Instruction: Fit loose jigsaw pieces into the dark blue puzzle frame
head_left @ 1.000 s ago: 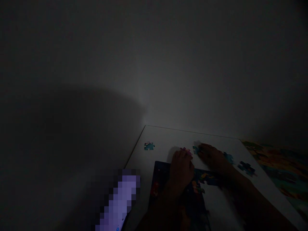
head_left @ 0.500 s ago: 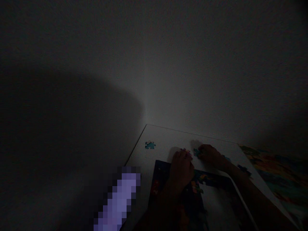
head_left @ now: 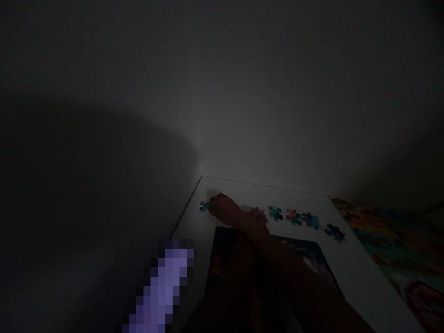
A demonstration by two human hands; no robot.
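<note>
My right hand (head_left: 225,209) reaches across to the left, its fingers closed on the right edge of a teal jigsaw puzzle piece (head_left: 204,205) near the table's far left corner. Beneath my right wrist, my left hand (head_left: 262,223) is partly hidden; its bent fingers are at a pink puzzle piece (head_left: 257,212). Both forearms cover much of a dark, partly filled puzzle board (head_left: 222,240). To the right lie a teal-green piece (head_left: 275,213), a pink and teal piece (head_left: 293,216), another teal piece (head_left: 311,220) and a dark blue piece (head_left: 335,232).
The white table (head_left: 360,277) meets the walls (head_left: 263,115) at its back and left. A colourful printed surface (head_left: 385,249) adjoins its right side. A pixelated purple patch (head_left: 159,286) covers something at the lower left. The light is very dim.
My right hand has left the pieces on the right and crossed over my left arm to the teal piece at left. Pieces it covered now show. The view has shifted slightly.
</note>
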